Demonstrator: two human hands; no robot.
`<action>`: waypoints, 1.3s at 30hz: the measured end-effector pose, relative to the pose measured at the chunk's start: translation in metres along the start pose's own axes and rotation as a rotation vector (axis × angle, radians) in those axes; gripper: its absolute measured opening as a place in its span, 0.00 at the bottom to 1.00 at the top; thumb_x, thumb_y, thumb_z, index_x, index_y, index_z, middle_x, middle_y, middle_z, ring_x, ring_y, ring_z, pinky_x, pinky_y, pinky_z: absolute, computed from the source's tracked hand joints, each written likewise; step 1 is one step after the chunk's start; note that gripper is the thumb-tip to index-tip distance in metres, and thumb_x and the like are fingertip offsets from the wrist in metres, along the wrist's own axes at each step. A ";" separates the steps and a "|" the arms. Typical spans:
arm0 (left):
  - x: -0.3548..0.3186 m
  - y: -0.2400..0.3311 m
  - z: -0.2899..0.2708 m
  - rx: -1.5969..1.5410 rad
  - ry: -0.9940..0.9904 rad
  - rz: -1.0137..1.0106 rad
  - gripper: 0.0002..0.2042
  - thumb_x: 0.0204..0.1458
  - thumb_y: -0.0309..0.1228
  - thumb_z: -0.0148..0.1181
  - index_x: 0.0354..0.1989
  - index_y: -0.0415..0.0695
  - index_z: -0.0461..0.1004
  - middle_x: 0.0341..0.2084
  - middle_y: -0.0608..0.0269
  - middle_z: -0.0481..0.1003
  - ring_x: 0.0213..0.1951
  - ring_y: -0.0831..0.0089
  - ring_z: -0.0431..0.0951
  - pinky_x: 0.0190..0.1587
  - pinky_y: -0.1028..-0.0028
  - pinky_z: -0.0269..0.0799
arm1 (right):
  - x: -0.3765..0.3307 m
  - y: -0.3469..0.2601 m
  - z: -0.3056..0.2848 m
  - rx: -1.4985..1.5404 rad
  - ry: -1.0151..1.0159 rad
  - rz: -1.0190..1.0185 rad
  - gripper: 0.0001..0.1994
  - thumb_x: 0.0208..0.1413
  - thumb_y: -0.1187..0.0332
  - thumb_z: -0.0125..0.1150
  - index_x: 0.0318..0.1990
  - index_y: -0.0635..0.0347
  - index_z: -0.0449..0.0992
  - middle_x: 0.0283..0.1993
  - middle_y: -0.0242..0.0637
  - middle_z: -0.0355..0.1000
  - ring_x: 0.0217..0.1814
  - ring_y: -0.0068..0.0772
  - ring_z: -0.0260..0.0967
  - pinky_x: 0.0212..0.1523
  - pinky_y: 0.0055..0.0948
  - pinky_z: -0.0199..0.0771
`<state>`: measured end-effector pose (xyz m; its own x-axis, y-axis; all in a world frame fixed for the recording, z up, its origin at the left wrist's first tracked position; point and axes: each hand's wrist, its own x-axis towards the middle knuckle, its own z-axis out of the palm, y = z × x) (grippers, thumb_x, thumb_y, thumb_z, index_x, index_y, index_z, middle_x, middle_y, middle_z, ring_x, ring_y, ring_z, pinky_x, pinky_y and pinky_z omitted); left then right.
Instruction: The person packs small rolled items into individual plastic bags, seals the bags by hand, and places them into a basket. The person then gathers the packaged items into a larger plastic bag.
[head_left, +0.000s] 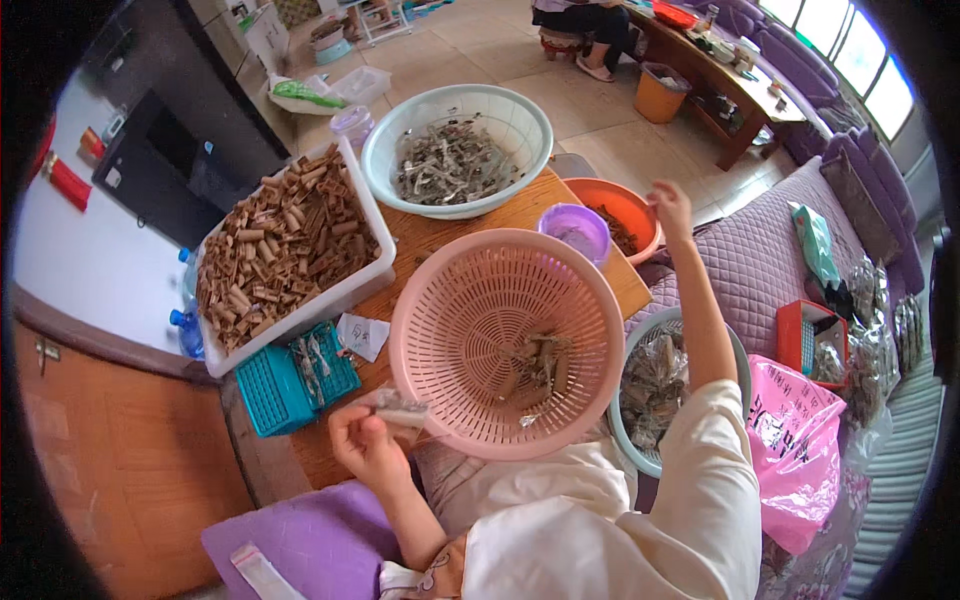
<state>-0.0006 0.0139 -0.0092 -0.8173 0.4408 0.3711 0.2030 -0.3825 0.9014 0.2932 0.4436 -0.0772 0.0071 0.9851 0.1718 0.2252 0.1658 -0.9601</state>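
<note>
Your left hand [372, 447] pinches a small filmy packet [402, 409] by the pink basket [450, 325]'s near left rim; a light, level hold should suit it. Your right hand [671, 207], well apart, is at the orange bowl [622, 200] beyond the basket; its grip I cannot tell.

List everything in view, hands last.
slotted basket: 1, pink, centre
wide basin: 1, pale blue, beyond basket
heaped tray: 1, white, left
small tub: 1, purple, basket's far right
low basin: 1, orange, behind tub
deep basin: 1, grey-blue, basket's right
open box: 1, red, far right
large bag: 1, pink, right
gridded container: count unclear, teal, beside tray
paper slip: 1, white, beside container
work table: 1, brown, centre
quilted cover: 1, purple, right
door: 1, brown, left edge
floor bin: 1, orange, upper right
seated person: 1, dark trousers, top
left hand: 1, bare, holding a small packet
right hand: 1, bare, beside low basin
</note>
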 end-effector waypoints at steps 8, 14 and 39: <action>0.007 0.003 0.053 -0.090 -0.212 -0.080 0.13 0.44 0.35 0.61 0.30 0.39 0.68 0.30 0.58 0.73 0.33 0.74 0.72 0.38 0.78 0.66 | -0.223 -0.182 0.085 0.105 -0.725 -0.318 0.17 0.52 0.66 0.48 0.47 0.64 0.66 0.39 0.39 0.70 0.40 0.29 0.67 0.41 0.27 0.66; -0.008 0.007 0.051 -0.263 -0.265 -0.184 0.06 0.46 0.23 0.56 0.31 0.37 0.67 0.34 0.53 0.73 0.43 0.68 0.71 0.48 0.73 0.64 | -0.272 -0.194 0.107 0.018 -0.953 -0.173 0.20 0.52 0.60 0.50 0.47 0.66 0.67 0.30 0.39 0.70 0.31 0.24 0.67 0.33 0.24 0.67; 0.005 0.003 0.044 0.518 -0.320 0.443 0.07 0.38 0.23 0.57 0.29 0.42 0.75 0.38 0.58 0.72 0.44 0.61 0.71 0.47 0.66 0.66 | -0.289 -0.186 0.117 -0.174 -0.806 -0.634 0.09 0.44 0.75 0.53 0.36 0.66 0.70 0.22 0.41 0.68 0.23 0.41 0.66 0.25 0.33 0.66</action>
<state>0.0194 0.0503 0.0050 -0.4196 0.5788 0.6992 0.7688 -0.1829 0.6128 0.1351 0.1330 0.0254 -0.8004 0.4685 0.3741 0.0986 0.7184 -0.6886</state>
